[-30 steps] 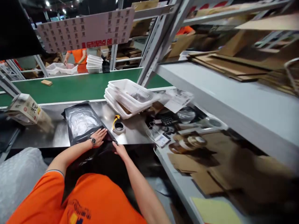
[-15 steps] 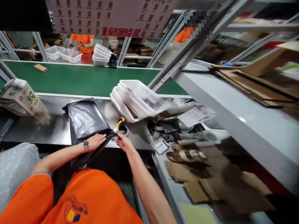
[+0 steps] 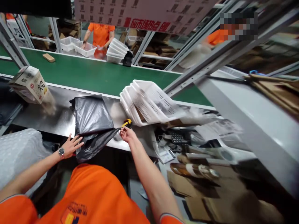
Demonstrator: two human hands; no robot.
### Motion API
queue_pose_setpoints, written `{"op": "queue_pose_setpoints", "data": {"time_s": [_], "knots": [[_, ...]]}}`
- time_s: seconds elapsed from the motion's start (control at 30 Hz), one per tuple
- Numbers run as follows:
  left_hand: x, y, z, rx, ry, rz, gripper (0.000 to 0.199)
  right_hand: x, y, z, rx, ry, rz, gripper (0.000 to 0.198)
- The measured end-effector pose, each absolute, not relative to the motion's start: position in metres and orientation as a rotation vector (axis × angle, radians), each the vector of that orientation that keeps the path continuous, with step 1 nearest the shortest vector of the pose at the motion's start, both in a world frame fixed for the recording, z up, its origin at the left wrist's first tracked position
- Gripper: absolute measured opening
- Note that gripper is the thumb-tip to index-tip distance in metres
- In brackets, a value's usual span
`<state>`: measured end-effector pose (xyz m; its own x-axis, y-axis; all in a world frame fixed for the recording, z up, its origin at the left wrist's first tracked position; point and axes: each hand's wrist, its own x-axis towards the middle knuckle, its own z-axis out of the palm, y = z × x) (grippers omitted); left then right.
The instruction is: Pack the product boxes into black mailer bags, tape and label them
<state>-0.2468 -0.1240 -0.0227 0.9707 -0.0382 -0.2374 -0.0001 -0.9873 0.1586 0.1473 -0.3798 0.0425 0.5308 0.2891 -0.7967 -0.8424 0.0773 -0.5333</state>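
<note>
Pinched together, the thumb and fingers of the right hand [image 3: 127, 133] have hold of a narrow, gathered corner of a glossy black plastic bag [image 3: 93, 113]. From where I'm standing, the left hand [image 3: 71, 147] has its fingers spread wide at the bag's near left edge, gripping nothing that I can see; whether the fingertips press on the plastic, I can't tell. A round-faced wristwatch [image 3: 61, 151] sits on that wrist.

The bag lies on a shiny metal surface [image 3: 64, 121], its near part drooping over the edge toward the person's orange shirt [image 3: 100, 193]. Just right of the bag, partly hidden behind the right hand, is a yellow-and-black tape dispenser [image 3: 127, 123]. Beyond the bag to the right leans a stack of white perforated plastic baskets [image 3: 153, 115], and a pale printed carton [image 3: 30, 85] stands to its left.

Well to the right of the bag I make out a black-keyed calculator [image 3: 178, 137] and a brown bottle [image 3: 193, 170] lying on its side. A bulky roll of clear bubble wrap [image 3: 21, 155] is left of the bag, on the near side. Past the bag runs a green conveyor belt [image 3: 93, 73], with a co-worker in orange [image 3: 101, 35] on its far side.
</note>
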Motion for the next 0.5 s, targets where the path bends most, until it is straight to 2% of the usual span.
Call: {"op": "queue_pose_setpoints", "data": {"time_s": [0.23,0.3,0.4,0.5], "knots": [[-0.26,-0.164,-0.043,2.827,-0.002,-0.287,0.085,0.157,-0.369,0.044,-1.218,0.601,0.918,0.036],[-0.264,-0.153,-0.045,2.71,0.167,-0.185,0.075,0.159,-0.369,0.042,-1.219,0.601,0.91,0.035],[-0.262,-0.131,-0.04,2.37,0.62,0.08,0.049,0.161,-0.367,0.04,-1.214,0.603,0.893,0.034],[-0.248,-0.111,-0.031,2.043,0.931,0.205,0.048,0.163,-0.363,0.041,-1.204,0.592,0.861,0.033]]}}
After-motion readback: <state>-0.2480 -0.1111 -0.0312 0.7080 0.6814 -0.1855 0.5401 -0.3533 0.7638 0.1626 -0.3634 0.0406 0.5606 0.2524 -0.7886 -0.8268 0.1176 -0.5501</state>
